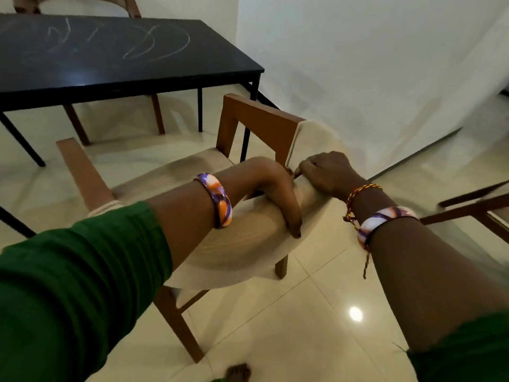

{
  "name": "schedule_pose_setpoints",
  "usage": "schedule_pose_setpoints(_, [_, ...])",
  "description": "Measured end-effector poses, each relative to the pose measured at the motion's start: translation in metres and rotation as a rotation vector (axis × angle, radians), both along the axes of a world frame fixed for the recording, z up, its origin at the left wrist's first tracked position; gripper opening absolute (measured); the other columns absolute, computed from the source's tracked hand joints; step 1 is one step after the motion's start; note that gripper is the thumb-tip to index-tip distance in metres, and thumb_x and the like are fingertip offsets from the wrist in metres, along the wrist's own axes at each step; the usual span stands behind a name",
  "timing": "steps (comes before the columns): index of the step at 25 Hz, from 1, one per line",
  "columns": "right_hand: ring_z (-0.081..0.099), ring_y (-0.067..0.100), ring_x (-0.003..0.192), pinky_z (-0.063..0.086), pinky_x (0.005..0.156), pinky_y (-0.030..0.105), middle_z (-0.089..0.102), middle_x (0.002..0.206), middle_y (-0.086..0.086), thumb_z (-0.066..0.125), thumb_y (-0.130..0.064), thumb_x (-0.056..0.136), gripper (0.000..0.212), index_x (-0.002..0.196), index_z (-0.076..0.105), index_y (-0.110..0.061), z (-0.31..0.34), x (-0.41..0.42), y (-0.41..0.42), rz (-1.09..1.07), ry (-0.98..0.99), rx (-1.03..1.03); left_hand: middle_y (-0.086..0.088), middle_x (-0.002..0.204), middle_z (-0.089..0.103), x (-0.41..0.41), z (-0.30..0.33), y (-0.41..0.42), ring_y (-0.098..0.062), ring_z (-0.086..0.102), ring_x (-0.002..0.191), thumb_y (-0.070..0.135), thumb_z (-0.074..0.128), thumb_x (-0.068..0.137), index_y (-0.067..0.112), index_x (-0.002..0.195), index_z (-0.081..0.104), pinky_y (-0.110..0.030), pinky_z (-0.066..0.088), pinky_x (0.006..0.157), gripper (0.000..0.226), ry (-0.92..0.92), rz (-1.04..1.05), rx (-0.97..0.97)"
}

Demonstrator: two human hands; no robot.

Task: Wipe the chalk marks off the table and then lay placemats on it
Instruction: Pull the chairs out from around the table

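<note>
A black table (pixel 115 64) stands at the upper left, with white chalk marks (pixel 154 44) scrawled across its top. In front of it is a wooden chair (pixel 259 117) with a cream padded backrest (pixel 237 244). My left hand (pixel 278 194) curls over the top of that backrest and grips it. My right hand (pixel 327 172) clasps the same backrest a little further right. Both wrists wear purple and orange bangles. No placemats or wiping cloth appear in view.
Another chair (pixel 82 4) stands behind the table at the top left. Part of a third wooden chair (pixel 479 205) pokes in at the right edge. A white wall (pixel 385 64) runs close behind. The floor (pixel 316 312) is glossy cream tile, and my bare foot (pixel 238 372) shows at the bottom.
</note>
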State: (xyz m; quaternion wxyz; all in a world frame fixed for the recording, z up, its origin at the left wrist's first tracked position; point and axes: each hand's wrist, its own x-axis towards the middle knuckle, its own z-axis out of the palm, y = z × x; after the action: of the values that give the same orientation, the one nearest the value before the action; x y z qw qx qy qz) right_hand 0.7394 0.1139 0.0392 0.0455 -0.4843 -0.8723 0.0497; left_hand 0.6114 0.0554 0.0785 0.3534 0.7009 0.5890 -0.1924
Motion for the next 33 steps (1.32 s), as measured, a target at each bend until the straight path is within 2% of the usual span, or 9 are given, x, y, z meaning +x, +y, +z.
schedule_pose_setpoints(5, [0.052,0.017,0.086,0.024,0.097,0.033,0.07,0.099,0.007,0.015,-0.041,0.09,0.062,0.089,0.07,-0.013,-0.002,0.003,0.02,0.135,-0.087,0.046,-0.013,0.135,0.048,0.003,0.001,0.013,-0.035,0.05,0.122,0.034,0.071,0.076,0.016,0.143,0.027,-0.043,0.048,0.088,0.083,0.035,0.102,-0.183])
schedule_pose_setpoints(8, [0.046,0.015,0.07,0.025,0.097,0.032,0.066,0.077,0.007,0.013,-0.043,0.078,0.058,0.072,0.062,-0.014,-0.004,0.004,0.011,0.133,0.022,0.069,-0.011,0.132,0.051,0.005,0.002,-0.003,-0.03,0.053,0.118,0.035,0.071,0.076,0.013,0.14,0.033,-0.035,0.046,0.082,0.078,0.023,0.203,-0.067])
schedule_pose_setpoints(13, [0.045,0.02,0.057,0.031,0.091,0.033,0.048,0.051,0.003,0.019,-0.043,0.08,0.053,0.053,0.052,-0.011,0.001,0.012,-0.003,0.208,0.161,0.058,-0.007,0.123,0.056,0.011,-0.007,-0.043,-0.018,0.051,0.097,0.046,0.072,0.071,0.015,0.131,0.046,-0.029,0.044,0.08,0.073,0.007,0.446,0.223])
schedule_pose_setpoints(18, [0.057,0.03,0.064,0.041,0.074,0.035,0.059,0.061,0.013,0.025,-0.05,0.088,0.066,0.067,0.065,-0.003,0.0,0.039,-0.019,0.43,0.203,0.042,-0.001,0.105,0.053,0.038,-0.011,-0.082,-0.013,0.048,0.093,0.044,0.074,0.07,0.015,0.125,0.051,-0.027,0.039,0.075,0.066,-0.019,0.617,0.392])
schedule_pose_setpoints(24, [0.058,0.02,0.068,0.043,0.062,0.031,0.062,0.071,0.008,0.014,-0.064,0.081,0.08,0.09,0.072,-0.009,-0.01,0.079,-0.043,0.636,0.201,0.073,0.006,0.094,0.058,0.074,-0.019,-0.127,-0.011,0.053,0.085,0.062,0.071,0.063,0.021,0.116,0.058,-0.025,0.039,0.069,0.068,0.168,0.626,0.51])
schedule_pose_setpoints(26, [0.054,0.015,0.067,0.036,0.056,0.025,0.06,0.071,0.003,0.012,-0.066,0.082,0.08,0.094,0.071,-0.013,-0.015,0.092,-0.047,0.726,0.263,0.09,0.005,0.091,0.06,0.083,-0.029,-0.14,-0.012,0.055,0.084,0.074,0.062,0.06,0.023,0.111,0.061,-0.025,0.038,0.07,0.072,0.266,0.622,0.667])
schedule_pose_setpoints(28, [0.054,0.014,0.065,0.031,0.053,0.022,0.063,0.073,0.003,0.014,-0.061,0.084,0.074,0.096,0.07,-0.014,-0.021,0.1,-0.049,0.747,0.36,0.124,0.0,0.086,0.067,0.089,-0.041,-0.147,-0.016,0.06,0.077,0.088,0.033,0.06,0.02,0.101,0.066,-0.025,0.037,0.07,0.086,0.323,0.645,0.966])
schedule_pose_setpoints(30, [0.057,0.018,0.059,0.034,0.052,0.023,0.065,0.068,0.006,0.019,-0.056,0.088,0.068,0.09,0.071,-0.011,-0.028,0.101,-0.048,0.746,0.41,0.208,-0.002,0.07,0.066,0.093,-0.051,-0.147,-0.017,0.059,0.062,0.083,0.015,0.071,0.016,0.088,0.071,-0.025,0.036,0.066,0.089,0.269,0.754,1.158])
schedule_pose_setpoints(33, [0.054,0.022,0.046,0.04,0.046,0.025,0.061,0.056,0.008,0.028,-0.047,0.09,0.06,0.077,0.07,-0.006,-0.034,0.092,-0.045,0.772,0.506,0.316,0.004,0.053,0.052,0.084,-0.057,-0.14,-0.013,0.048,0.047,0.062,0.022,0.085,0.015,0.076,0.071,-0.023,0.032,0.058,0.069,0.223,0.834,1.251])
